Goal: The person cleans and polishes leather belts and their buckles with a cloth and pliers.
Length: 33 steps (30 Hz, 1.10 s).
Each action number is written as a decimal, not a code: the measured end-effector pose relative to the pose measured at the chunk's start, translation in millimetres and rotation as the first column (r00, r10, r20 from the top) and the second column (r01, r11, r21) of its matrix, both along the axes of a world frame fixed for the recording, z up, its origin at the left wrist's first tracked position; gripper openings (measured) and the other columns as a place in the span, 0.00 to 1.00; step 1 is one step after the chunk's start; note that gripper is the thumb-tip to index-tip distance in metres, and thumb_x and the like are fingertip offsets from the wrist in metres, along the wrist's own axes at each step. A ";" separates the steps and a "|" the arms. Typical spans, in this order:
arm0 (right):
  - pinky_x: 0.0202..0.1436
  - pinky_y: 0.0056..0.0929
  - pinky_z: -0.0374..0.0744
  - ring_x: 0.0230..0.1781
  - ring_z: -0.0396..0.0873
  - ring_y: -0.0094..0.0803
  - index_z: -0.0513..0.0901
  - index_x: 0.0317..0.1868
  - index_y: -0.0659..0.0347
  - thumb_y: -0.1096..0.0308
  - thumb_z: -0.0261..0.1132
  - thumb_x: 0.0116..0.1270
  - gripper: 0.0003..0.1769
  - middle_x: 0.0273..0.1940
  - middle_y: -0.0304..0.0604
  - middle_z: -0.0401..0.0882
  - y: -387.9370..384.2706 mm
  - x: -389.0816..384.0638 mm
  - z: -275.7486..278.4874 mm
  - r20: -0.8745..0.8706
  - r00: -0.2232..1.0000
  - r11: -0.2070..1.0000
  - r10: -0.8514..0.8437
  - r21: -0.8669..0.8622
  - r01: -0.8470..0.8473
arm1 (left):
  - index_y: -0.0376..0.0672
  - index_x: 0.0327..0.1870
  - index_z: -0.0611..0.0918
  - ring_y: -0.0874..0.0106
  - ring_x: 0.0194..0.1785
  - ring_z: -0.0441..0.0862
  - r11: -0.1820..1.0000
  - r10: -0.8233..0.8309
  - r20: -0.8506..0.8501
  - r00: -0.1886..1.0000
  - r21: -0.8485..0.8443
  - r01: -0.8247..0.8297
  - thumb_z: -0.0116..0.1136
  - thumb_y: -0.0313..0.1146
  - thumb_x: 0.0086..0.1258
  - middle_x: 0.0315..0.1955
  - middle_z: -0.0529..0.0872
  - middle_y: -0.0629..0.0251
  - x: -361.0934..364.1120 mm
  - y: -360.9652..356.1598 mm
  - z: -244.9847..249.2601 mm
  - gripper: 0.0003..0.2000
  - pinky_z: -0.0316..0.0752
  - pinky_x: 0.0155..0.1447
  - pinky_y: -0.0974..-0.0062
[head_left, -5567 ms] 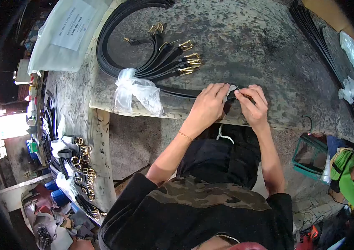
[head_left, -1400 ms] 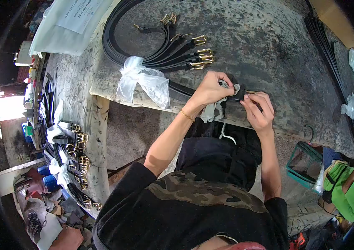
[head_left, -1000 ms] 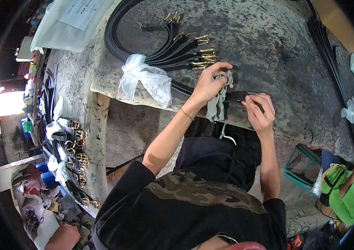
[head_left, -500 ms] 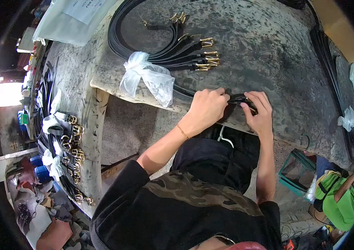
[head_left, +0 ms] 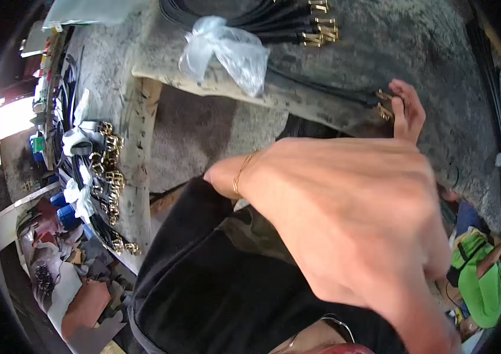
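Lying just beside right hand (head_left: 410, 113), gold belt buckles (head_left: 385, 111); cannot tell if pinched. Left hand (head_left: 362, 218): grip hidden.

Black and gold up top: we've got long, flat black straps (head_left: 250, 22) ending in shiny gold metal buckles (head_left: 325, 26), and below them a slim black strap (head_left: 333, 91) with brassy gold metal hardware (head_left: 384, 111) at its tip! Under those, we see a broad grey worktable (head_left: 380, 53), blotched with charcoal smudges, its edge cream. The knotted thin plastic bag (head_left: 232, 53)? Cloudy white! On the left, we spot rounded blue containers (head_left: 68, 217), then ragged flat scraps (head_left: 88, 304) in rust, maroon and grey. We find a short-sleeved black shirt (head_left: 203, 283) with dark olive-brown camouflage, a thin gold chain bracelet (head_left: 239, 176), and, far right, loud lime-green fabric (head_left: 480, 298)!
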State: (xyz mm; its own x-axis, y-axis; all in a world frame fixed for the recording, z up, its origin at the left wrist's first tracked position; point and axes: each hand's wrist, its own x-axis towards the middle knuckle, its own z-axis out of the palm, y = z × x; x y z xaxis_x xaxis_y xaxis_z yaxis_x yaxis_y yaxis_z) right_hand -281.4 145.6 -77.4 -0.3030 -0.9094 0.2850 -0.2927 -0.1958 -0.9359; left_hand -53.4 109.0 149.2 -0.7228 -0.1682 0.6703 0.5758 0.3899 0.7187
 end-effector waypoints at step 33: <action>0.46 0.40 0.81 0.46 0.79 0.38 0.87 0.37 0.58 0.63 0.68 0.65 0.08 0.39 0.40 0.77 -133.2 78.7 50.3 -0.762 0.619 0.972 0.190 0.059 -0.226 | 0.44 0.44 0.86 0.57 0.32 0.86 0.460 0.874 0.406 0.268 -0.512 -0.725 0.64 0.25 0.62 0.40 0.85 0.64 47.2 -33.0 -184.2 0.10 0.82 0.36 0.62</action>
State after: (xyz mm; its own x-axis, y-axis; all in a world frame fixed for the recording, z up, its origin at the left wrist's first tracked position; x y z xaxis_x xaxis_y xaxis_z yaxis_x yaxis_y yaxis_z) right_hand -202.8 12.4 -27.1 0.2325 -0.9032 0.3607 -0.8408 -0.3731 -0.3921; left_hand -6.1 76.0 -35.0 -0.4965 -0.8146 0.2999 -0.5843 0.5691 0.5785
